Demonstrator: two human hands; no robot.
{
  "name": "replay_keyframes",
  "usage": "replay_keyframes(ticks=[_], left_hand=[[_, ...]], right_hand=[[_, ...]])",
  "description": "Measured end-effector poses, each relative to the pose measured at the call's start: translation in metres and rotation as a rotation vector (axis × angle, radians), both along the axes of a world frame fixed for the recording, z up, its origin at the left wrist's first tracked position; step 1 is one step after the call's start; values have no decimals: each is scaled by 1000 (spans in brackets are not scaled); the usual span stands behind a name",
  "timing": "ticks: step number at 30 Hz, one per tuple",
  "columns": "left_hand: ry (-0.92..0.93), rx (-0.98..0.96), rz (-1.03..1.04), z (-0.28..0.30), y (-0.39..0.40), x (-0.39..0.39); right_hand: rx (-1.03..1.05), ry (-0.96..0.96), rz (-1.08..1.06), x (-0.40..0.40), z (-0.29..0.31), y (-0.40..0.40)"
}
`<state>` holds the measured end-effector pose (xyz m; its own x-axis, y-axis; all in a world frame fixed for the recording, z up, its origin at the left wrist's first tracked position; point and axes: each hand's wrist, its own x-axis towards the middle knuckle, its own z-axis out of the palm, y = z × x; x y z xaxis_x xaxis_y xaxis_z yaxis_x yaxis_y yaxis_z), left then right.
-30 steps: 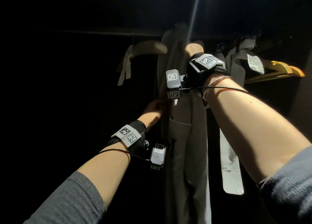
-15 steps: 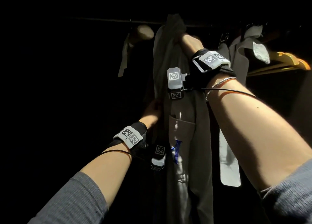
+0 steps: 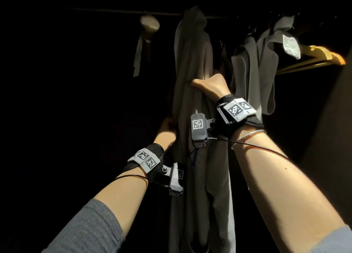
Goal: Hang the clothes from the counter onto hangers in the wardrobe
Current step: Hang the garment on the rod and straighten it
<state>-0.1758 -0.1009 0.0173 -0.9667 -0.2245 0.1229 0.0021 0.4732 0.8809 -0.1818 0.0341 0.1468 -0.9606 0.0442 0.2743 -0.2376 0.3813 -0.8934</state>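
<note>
A long taupe garment (image 3: 192, 66) of soft, matte woven cloth hangs in limp vertical folds from the dark rail (image 3: 118, 11) of the wardrobe, its top bunched into a peak at the rail and its lower end cut off by the bottom of the view. The right hand (image 3: 207, 86) clasps a fold of it about midway up, thumb laid over the front and fingers hidden behind the cloth, so that grip is clenched on the fabric. The left hand (image 3: 167, 128) reaches the garment's left edge lower down; its fingers vanish into shadow and cloth, so whether that grip grasps the edge or only touches it cannot be told. Each of the two wrists wears a black band carrying a flat grey plate with two checkered square markers and a boxy grey module on a thin black cable. Both sleeves are ribbed grey knit, pushed up the forearm. Right of the taupe garment hangs one grey felt-like garment (image 3: 261, 62) with a pale label, and beyond it, toward the rail's right end, glossy yellow wooden hangers (image 3: 322, 56) overlap too closely to count. To the left hangs one padded beige hanger (image 3: 149, 24) with a ribbon trailing below. The wardrobe's interior is nearly black; the hooks are barely discernible.
</note>
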Motion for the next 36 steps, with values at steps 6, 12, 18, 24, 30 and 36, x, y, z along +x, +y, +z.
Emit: replay_keyframes(ticks=[6,12,18,24,30,36], left_hand=[[-100,122,-18,-44,-4,50],[-201,392,154,-89,14,131],[-207,402,339,-118,7,228],[-275,256,619,-149,-24,336],[-326,327,1256,-187,-77,468],[-277,396,1454,-216,-65,599]], right_hand=[[-114,-173,172,35,-63,4],[-179,-321,359,85,-143,11],[-166,-394,499,147,-193,-16],[3,-418,797,232,-237,-57],[193,-420,1039,334,-268,-114],[349,-468,1192,448,-314,-150]])
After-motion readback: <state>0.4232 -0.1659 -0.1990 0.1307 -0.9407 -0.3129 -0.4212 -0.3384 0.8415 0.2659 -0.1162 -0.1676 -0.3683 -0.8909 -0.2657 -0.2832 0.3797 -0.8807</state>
